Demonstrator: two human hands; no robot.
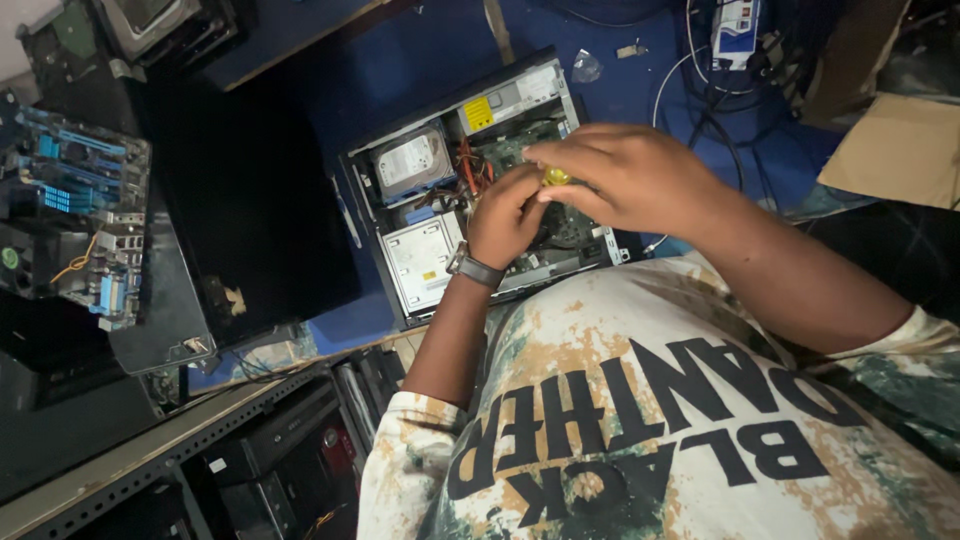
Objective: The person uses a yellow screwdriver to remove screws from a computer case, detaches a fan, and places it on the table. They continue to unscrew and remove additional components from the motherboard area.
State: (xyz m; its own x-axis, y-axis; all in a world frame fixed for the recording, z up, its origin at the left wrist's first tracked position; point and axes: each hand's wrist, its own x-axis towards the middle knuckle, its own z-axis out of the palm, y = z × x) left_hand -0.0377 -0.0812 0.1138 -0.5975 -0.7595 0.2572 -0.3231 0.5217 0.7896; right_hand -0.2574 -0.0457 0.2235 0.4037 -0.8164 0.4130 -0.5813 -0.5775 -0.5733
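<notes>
Blue table carried an opened computer case, above which the left hand and right hand pinched a yellow-handled screwdriver with clenched fingers, apparently mid-turning a screw, needing steady downward pressure.

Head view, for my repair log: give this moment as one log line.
left hand: over open computer case | right hand: holds yellow screwdriver handle | hard drive: in case
</notes>
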